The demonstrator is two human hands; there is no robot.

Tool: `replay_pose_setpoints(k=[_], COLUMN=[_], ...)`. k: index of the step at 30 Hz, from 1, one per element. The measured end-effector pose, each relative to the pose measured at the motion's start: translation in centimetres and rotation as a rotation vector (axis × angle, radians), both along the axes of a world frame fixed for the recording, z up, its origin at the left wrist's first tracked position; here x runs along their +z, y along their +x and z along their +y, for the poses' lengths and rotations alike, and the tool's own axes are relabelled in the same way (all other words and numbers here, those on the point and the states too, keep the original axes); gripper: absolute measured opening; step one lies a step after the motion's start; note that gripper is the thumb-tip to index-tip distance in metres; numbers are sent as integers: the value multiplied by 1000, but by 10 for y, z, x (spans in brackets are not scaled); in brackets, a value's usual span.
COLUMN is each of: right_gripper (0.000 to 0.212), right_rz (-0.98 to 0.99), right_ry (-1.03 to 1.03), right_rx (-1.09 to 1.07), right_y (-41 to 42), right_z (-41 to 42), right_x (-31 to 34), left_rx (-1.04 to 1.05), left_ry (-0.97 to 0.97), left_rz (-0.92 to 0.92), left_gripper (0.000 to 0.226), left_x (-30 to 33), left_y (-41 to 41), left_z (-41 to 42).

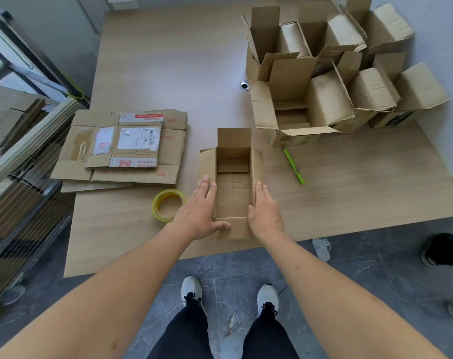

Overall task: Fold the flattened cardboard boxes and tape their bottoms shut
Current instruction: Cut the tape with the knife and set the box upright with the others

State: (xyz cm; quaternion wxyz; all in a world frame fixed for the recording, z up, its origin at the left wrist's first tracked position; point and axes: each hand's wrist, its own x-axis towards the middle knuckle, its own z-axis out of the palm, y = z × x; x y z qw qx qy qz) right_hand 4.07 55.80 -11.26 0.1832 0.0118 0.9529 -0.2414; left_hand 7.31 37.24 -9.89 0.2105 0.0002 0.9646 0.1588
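Observation:
A small folded cardboard box (233, 193) stands upright on the wooden table (168, 60) near its front edge, its top flaps open and its inside bottom visible. My left hand (200, 212) lies flat against the box's left side with straight fingers, the thumb on the near flap. My right hand (265, 212) presses flat against the right side. A roll of yellow-cored clear tape (168, 205) lies just left of my left hand. A stack of flattened cardboard boxes (124, 149) with labels lies at the left of the table.
Several assembled boxes (331, 73) with open flaps crowd the table's far right. A green pen (294, 167) lies right of the small box. A rack with cardboard (20, 161) stands at the left. Another person's shoe (440, 248) and a power strip (322, 248) are on the floor.

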Motion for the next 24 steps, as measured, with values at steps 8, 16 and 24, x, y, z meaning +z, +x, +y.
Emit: replay_pose_setpoints(k=[8,16,24], right_gripper=[74,63,61], right_rz=[33,153,242], right_ry=[-35,4,45], right_rx=[12,-73,-200], right_y=[28,71,108], right_z=[-5,-17,17], right_x=[13,72,148], left_rx=[-125,-282,-366], left_ry=[-68,-90,-39], left_rz=[8,112,247], left_gripper=[122,98,89], left_x=[11,70,145], left_y=[17,32,37], left_z=[-15,-41,-16])
